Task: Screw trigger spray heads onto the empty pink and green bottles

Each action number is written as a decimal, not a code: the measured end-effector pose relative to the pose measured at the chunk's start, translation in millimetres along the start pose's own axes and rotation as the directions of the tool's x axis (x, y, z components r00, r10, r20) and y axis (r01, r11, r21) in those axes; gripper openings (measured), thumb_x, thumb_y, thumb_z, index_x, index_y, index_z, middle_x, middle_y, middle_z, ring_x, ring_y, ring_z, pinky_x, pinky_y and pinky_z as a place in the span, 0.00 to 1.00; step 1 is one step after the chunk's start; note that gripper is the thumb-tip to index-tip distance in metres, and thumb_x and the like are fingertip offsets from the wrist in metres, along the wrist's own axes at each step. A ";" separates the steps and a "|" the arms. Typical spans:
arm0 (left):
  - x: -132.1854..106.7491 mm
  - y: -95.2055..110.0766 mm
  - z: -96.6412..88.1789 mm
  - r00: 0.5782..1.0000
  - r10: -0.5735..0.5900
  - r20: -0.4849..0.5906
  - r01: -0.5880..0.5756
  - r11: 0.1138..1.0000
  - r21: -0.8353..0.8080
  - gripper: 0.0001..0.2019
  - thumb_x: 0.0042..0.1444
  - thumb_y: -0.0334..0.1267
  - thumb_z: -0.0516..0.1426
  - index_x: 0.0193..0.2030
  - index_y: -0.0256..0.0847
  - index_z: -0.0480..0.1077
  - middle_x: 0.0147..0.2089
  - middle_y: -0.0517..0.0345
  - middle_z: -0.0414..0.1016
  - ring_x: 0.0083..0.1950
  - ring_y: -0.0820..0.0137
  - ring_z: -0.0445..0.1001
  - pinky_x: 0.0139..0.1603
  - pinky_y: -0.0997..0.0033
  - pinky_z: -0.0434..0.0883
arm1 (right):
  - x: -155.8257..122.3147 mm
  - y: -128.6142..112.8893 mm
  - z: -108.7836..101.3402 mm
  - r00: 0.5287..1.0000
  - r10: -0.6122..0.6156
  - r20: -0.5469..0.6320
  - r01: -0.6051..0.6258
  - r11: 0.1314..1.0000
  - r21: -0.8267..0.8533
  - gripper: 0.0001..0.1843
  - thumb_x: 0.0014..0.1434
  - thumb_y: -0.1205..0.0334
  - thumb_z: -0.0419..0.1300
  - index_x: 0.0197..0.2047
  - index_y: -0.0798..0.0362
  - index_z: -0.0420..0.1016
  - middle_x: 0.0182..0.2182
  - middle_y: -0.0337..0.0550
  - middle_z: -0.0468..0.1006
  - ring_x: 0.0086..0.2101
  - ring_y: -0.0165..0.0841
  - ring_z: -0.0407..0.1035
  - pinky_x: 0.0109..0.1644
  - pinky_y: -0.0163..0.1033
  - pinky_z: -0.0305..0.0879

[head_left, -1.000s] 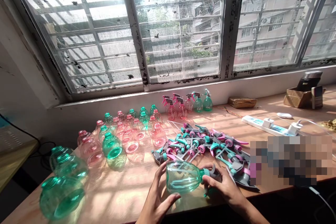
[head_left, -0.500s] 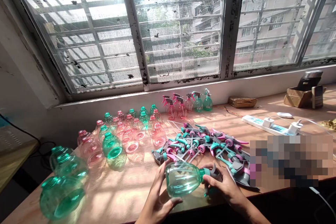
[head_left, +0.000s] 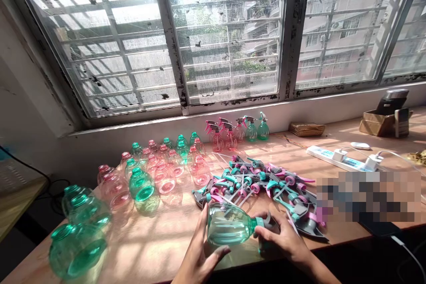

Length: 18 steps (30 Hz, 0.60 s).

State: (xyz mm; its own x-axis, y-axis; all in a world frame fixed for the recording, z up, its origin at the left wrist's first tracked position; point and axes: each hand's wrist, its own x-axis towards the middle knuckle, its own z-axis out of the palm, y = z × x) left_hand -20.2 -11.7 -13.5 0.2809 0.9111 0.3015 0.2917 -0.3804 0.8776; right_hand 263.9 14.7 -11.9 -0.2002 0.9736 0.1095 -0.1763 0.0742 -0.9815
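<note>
A clear green spray bottle (head_left: 229,226) lies tipped on its side between my hands, above the table's front edge. Around its wide base end curls my left hand (head_left: 204,248), thumb below and fingers behind. My right hand (head_left: 279,233) grips the grey and teal trigger sprayer head (head_left: 262,224) at the bottle's neck, thumb on the teal collar. Part of the trigger is hidden by the right fingers. Just beyond the bottle spreads a pile of loose pink, teal and grey sprayer heads (head_left: 242,179) with thin tubes.
Headless green bottles (head_left: 141,184) and pink bottles (head_left: 161,177) stand in rows at the left. Several bottles with sprayers (head_left: 229,137) stand by the window wall. A power strip (head_left: 339,159), a phone (head_left: 379,226) and an open cardboard box (head_left: 376,123) are at the right.
The bottle has shifted slightly left and up, and both hands stay on it. The right fingers have turned a little around the sprayer head.
</note>
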 end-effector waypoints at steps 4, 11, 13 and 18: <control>-0.8 -3.1 0.8 0.999 -0.025 0.022 0.027 0.996 -0.090 0.45 0.67 0.47 0.65 0.81 0.63 0.43 0.86 0.58 0.38 0.84 0.43 0.43 0.79 0.43 0.58 | -0.8 1.7 2.8 1.000 0.030 0.006 -0.031 0.996 0.086 0.25 0.53 0.42 0.78 0.40 0.52 0.79 0.25 0.40 0.87 0.22 0.35 0.80 0.29 0.39 0.76; -0.2 -10.8 3.6 0.999 -0.040 -0.001 0.039 0.989 -0.145 0.46 0.67 0.50 0.64 0.82 0.63 0.39 0.86 0.54 0.39 0.84 0.43 0.39 0.79 0.41 0.57 | -7.2 6.3 7.5 0.986 0.164 0.000 -0.159 0.955 0.252 0.30 0.50 0.42 0.80 0.41 0.53 0.74 0.22 0.39 0.87 0.22 0.38 0.83 0.26 0.38 0.78; -0.1 -7.4 2.8 0.999 -0.040 0.010 0.041 0.991 -0.128 0.51 0.65 0.49 0.66 0.82 0.64 0.35 0.86 0.54 0.40 0.84 0.44 0.44 0.80 0.41 0.53 | -8.3 3.5 9.1 0.986 0.169 -0.005 -0.162 0.951 0.262 0.30 0.49 0.42 0.81 0.41 0.52 0.74 0.22 0.39 0.87 0.21 0.37 0.82 0.26 0.38 0.78; 3.4 4.2 -1.2 0.997 -0.078 -0.002 0.077 0.992 -0.098 0.51 0.61 0.51 0.69 0.82 0.55 0.44 0.83 0.47 0.50 0.82 0.41 0.50 0.80 0.42 0.55 | -2.2 -8.6 14.2 0.985 0.172 -0.009 -0.165 0.954 0.252 0.29 0.48 0.41 0.81 0.39 0.52 0.75 0.23 0.42 0.89 0.22 0.37 0.82 0.28 0.38 0.78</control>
State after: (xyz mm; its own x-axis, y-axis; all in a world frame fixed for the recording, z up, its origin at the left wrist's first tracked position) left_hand -19.1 -10.1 -8.4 0.2555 0.9383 0.2332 0.2213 -0.2916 0.9306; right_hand 252.2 8.9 -1.5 -0.2191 0.9737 -0.0626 -0.3783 -0.1439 -0.9144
